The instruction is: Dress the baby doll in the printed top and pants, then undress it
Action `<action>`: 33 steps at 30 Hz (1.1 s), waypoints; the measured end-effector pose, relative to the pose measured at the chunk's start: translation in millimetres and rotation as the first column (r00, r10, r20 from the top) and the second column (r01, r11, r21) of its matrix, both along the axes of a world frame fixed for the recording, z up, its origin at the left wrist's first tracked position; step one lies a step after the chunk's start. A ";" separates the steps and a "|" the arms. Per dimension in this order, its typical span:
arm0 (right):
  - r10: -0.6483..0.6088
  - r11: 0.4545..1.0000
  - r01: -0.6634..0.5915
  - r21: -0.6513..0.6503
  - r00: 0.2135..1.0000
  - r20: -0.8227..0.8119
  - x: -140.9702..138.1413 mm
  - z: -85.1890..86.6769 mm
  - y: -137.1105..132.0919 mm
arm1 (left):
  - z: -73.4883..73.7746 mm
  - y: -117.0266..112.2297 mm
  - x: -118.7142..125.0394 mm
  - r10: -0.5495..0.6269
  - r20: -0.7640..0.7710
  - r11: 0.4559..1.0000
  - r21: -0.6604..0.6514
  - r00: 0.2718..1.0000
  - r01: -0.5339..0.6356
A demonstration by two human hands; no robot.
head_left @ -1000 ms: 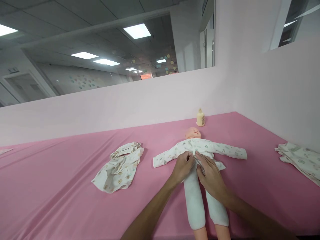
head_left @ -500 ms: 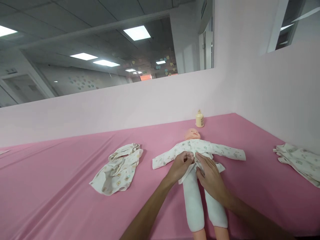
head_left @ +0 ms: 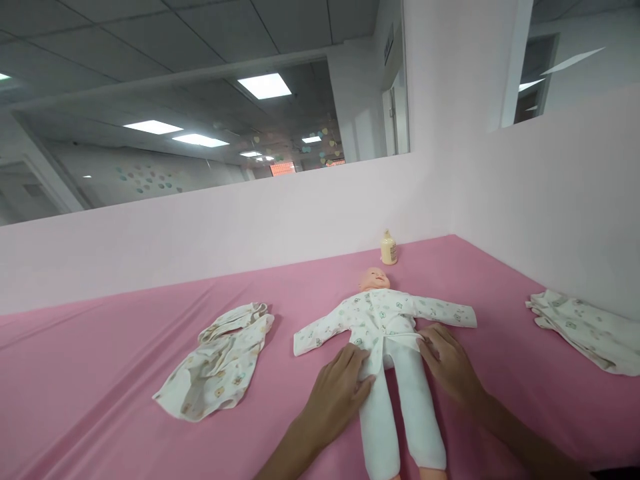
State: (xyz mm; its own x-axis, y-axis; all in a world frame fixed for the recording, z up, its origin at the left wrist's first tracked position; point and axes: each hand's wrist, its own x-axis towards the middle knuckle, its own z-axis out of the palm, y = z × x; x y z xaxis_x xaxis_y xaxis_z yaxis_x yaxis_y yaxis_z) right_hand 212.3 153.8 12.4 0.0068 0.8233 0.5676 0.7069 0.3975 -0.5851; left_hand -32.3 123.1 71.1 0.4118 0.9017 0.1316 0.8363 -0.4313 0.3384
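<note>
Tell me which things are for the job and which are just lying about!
In the job:
baby doll
patterned long-sleeved top on it

Apparently just lying about:
crumpled patterned garment, left
patterned cloth, right
yellow bottle, standing behind

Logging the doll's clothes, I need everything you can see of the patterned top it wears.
The top is white with small prints and looks like thin cloth. Its long sleeves spread sideways, no doll hands showing at the cuffs. It is on the doll, on its back on the pink sheet; the creased front parts at the bottom above the white legs. The left hand touches one flap; the right hand seems to pinch the other's edge.
</note>
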 end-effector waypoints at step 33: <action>-0.053 0.965 -0.007 -0.263 0.974 -0.218 2.1 4.9 101.1 | -18.4 89.2 -24.0 0.348 0.399 0.865 -0.486 0.848 -0.126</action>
